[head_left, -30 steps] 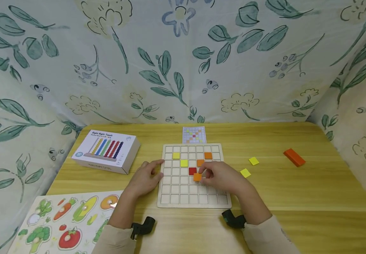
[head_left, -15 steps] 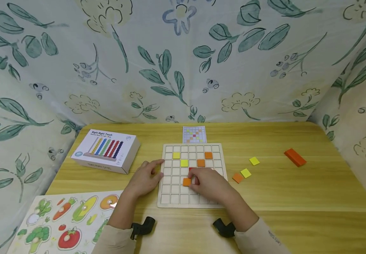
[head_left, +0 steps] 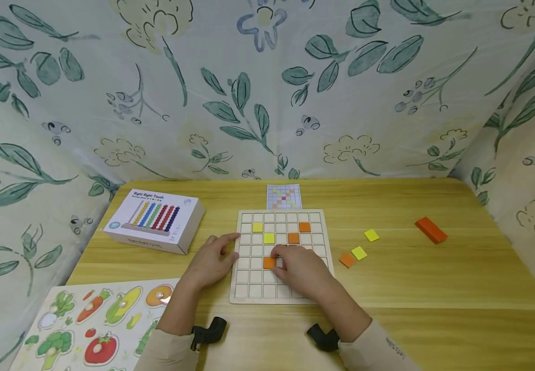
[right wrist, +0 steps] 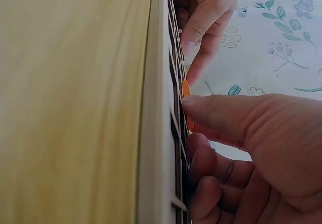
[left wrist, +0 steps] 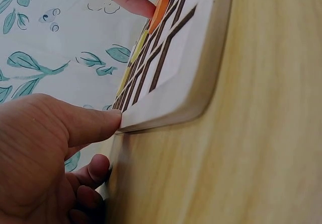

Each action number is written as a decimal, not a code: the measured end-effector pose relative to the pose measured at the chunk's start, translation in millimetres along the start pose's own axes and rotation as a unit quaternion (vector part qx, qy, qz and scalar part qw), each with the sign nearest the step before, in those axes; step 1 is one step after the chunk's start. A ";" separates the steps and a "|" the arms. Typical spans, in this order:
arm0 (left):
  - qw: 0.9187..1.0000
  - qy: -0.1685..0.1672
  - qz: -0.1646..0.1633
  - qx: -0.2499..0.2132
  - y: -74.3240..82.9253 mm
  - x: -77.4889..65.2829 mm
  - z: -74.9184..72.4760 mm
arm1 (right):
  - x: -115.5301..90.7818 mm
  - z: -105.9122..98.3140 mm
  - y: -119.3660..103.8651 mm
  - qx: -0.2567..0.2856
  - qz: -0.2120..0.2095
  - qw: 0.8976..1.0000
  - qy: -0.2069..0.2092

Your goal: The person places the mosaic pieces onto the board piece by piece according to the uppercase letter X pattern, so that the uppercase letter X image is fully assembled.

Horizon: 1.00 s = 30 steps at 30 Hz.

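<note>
A pale wooden grid board [head_left: 246, 291] lies mid-table. My right hand [head_left: 305, 269] is over it, thumb and forefinger pinching an orange square tile [head_left: 269, 263] at a cell left of the board's middle. Close up in the right wrist view, the thumb [right wrist: 201, 108] covers part of that tile [right wrist: 186, 88]. At the board's left edge my left hand [head_left: 210, 261] rests with forefinger and thumb touching the rim. On the board sit two yellow tiles [head_left: 257, 227] and two other orange tiles [head_left: 304, 226]; my right hand hides a red one.
A printed pattern card [head_left: 283, 197] lies behind the board. To the right are two loose yellow tiles [head_left: 359, 252], an orange tile [head_left: 347, 259] and an orange-red block [head_left: 431, 230]. An abacus box [head_left: 153, 219] and a vegetable puzzle board [head_left: 77, 309] occupy the left.
My right hand has carried the orange tile leftward and slightly nearer, down to a grid cell. The red tile is now covered, and the loose orange tile on the table is uncovered.
</note>
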<state>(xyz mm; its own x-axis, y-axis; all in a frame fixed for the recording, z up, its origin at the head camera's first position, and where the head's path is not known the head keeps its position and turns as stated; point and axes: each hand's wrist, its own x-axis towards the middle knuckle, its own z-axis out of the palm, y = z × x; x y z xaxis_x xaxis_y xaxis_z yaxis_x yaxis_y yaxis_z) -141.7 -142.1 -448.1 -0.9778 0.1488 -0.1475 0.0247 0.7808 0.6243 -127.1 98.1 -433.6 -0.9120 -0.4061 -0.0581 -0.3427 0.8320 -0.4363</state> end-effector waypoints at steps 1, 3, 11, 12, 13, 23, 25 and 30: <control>1.000 0.000 0.001 0.000 0.0 -0.2 0.0 | -0.2 0.0 -0.3 -0.001 0.000 1.000 0.000; 1.000 0.001 0.002 -0.001 -0.1 -0.6 0.1 | -0.3 0.0 -0.5 -0.003 0.000 1.000 0.001; 1.000 0.000 -0.009 0.001 -1.1 2.4 2.1 | -0.2 -0.7 -0.1 -0.001 -0.003 1.000 0.003; 1.000 -0.001 -0.011 0.002 -1.6 3.2 2.5 | 0.0 -0.7 0.0 0.000 -0.001 1.000 0.003; 1.000 -0.001 -0.012 0.003 -2.1 3.6 2.8 | 0.0 -0.7 0.2 0.002 0.000 1.000 0.003; 1.000 -0.002 -0.016 0.001 -1.9 3.2 2.8 | -0.4 -9.0 6.0 0.061 0.026 0.998 -0.017; 1.000 -0.002 -0.017 0.001 -1.8 3.2 3.0 | 0.5 -12.6 10.2 0.075 0.038 0.996 -0.021; 1.000 -0.002 -0.018 0.002 -0.7 2.9 2.7 | 2.0 -25.6 26.9 0.101 0.072 0.992 -0.017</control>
<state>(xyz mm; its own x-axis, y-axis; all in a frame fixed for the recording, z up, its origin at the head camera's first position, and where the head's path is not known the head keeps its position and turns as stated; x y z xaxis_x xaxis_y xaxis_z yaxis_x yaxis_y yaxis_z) -144.0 -140.6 -451.1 -0.9771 0.1230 -0.1737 -0.0102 0.7879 0.6157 -143.8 129.3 -422.4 -0.9390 -0.3033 -0.1620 -0.1532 0.7908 -0.5926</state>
